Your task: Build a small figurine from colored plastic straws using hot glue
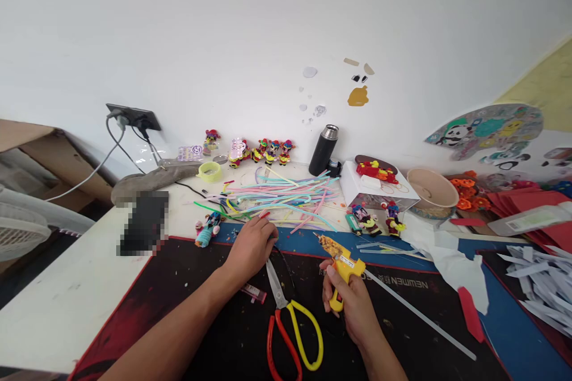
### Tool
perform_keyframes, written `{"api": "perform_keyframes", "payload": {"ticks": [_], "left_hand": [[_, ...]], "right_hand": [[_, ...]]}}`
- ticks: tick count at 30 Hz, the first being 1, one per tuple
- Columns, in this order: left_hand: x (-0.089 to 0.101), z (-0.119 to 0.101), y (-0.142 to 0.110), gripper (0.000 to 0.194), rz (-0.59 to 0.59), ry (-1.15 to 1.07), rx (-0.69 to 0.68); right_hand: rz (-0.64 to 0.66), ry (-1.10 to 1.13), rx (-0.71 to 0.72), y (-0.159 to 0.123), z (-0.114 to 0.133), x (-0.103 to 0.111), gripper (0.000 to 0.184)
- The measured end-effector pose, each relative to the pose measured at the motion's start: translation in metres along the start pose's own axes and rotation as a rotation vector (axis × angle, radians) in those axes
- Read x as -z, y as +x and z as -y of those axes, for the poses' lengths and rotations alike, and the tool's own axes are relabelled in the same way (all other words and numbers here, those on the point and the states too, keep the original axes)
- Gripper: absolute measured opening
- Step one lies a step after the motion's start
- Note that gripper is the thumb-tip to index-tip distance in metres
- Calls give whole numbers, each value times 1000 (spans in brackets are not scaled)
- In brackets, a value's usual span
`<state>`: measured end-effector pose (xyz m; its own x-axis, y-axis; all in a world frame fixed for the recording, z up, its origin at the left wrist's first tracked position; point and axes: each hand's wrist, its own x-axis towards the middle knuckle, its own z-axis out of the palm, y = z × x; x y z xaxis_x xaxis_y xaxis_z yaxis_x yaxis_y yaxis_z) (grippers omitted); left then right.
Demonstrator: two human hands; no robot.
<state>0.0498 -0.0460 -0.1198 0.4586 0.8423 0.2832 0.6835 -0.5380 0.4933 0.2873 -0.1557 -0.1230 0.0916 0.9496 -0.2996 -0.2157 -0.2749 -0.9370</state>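
Note:
My right hand is wrapped round the handle of a yellow hot glue gun, whose stained nozzle points up and left. A long translucent glue stick runs out of its back toward the lower right. At the back edge of the mat, my left hand has its fingers curled down; whatever they pinch is hidden. Close to those fingers lie pastel pipe cleaners. Scissors with one red and one yellow handle rest between my hands, blades toward my left hand. A small tube lies beside them.
A small pipe-cleaner doll lies left of my left hand. Behind are yellow tape, a black thermos and a white box. Paper strips are heaped at right. A blurred dark rectangle lies left on the table.

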Motion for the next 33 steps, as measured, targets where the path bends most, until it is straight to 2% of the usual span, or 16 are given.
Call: {"api": "perform_keyframes", "payload": {"ticks": [4,9,12,16,21,27,33], "left_hand": [[2,-1,2,6,-77,-299,160],[1,8,8,25,-98,-808,355],[1,16,9,32,-114,-979,437],[5,23,9,36,-139,-1075,474],[5,25,11,40,-151,-1151,492],[2,24,13,38,-153,-1137,504],[1,26,12,36,-130,-1158,526]], "right_hand": [[-26,-4,3,1,0,-2,56],[31,-16,-47,5,1,-12,57],[98,-30,-51,11,5,-23,57],[153,-38,-27,21,12,-37,58],[155,-74,20,35,18,-49,59],[113,-74,36,48,9,-59,66],[99,-95,27,45,0,-57,65]]}}
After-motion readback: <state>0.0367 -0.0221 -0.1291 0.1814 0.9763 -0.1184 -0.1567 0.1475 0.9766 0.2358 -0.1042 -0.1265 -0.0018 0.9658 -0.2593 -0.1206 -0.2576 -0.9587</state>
